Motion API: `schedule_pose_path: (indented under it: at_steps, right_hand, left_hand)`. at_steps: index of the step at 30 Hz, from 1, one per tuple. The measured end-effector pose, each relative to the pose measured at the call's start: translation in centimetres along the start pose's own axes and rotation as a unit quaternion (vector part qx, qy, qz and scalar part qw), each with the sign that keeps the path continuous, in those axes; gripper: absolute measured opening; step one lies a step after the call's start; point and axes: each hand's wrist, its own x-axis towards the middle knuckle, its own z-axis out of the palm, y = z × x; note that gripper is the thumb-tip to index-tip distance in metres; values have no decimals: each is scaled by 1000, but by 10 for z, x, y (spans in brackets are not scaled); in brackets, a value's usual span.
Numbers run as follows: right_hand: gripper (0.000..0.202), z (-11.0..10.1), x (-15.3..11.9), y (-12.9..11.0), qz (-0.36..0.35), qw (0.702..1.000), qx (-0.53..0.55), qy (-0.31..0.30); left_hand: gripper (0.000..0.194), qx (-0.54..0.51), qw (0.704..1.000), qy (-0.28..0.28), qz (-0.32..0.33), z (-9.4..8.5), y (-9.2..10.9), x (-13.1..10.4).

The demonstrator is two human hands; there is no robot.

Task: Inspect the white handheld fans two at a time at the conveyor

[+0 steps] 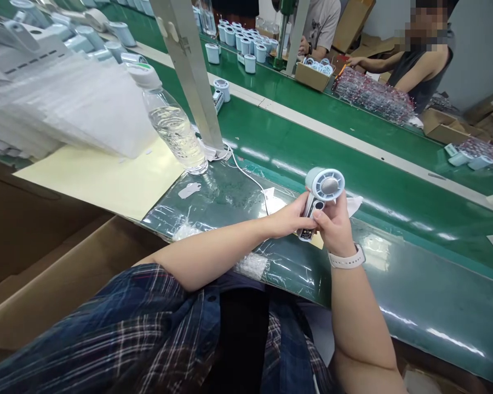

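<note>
Both my hands are closed round a light-blue handheld fan [321,183], raised over the near edge of the green work surface. Its round grille with a silver centre faces me, and a dark panel runs down the handle. My left hand [293,216] grips the handle from the left. On the other side, my right hand [336,225] wraps the fan, its thumb on the handle front below a round dark button. A white watch band circles my right wrist. White paper or film [354,205] shows just behind my right hand.
A water bottle [175,128] stands left beside a metal post [193,71] and a white cable [246,174]. Stacked plastic bags [78,104] lie on yellow paper [143,186]. Across the green conveyor [312,128] are several fan bodies [246,44] and two people at work.
</note>
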Motion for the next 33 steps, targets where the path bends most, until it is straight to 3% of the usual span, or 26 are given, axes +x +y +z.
schedule_pose_path:
  at_steps: [7,16,22,33]
  right_hand:
    - [109,-1,1,-1,30,1000,4,-5]
    - [104,-2,3,1,27,999,34,-13]
    - [104,-2,5,7,23,999,26,15]
    - [101,-9,9,12,56,997,48,-19]
  left_hand:
    - [57,16,1000,-1,-1,-1,-1,-2]
    - [62,4,1000,23,9,-2,-9,2]
    - [62,25,999,31,12,-6,-15,8]
    - [57,69,997,41,-17,-10,-14,13]
